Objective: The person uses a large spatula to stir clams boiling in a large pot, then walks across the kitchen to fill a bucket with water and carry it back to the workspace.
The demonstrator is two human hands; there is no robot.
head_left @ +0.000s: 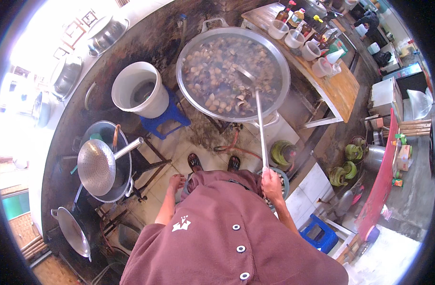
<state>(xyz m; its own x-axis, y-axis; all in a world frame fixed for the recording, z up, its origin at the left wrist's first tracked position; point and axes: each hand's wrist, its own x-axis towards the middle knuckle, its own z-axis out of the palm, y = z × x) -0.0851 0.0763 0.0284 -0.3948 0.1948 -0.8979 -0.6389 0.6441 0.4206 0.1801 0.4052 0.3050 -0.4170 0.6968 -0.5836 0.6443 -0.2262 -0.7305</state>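
My right hand (271, 184) is closed around the handle of a long metal spatula (260, 126), which slants up and away from me into a very wide round pan (180, 71). The spatula's head lies partly sunk among the clams (210, 61), which sit in steaming dark liquid; its exact shape is partly hidden. My left hand (177, 181) hangs at my left side with loosely bent fingers and nothing in it. Nearest to it is a large metal basin (127, 164), where a perforated strainer (97, 166) with a long handle rests on top.
A white bucket (156, 97) stands on a blue stool (166, 122) left of the pan. A wooden table (338, 95) with bottles and plastic tubs is at the right. A green gas cylinder (281, 154) and an orange hose (234, 145) are on the floor. A wok (72, 232) sits lower left.
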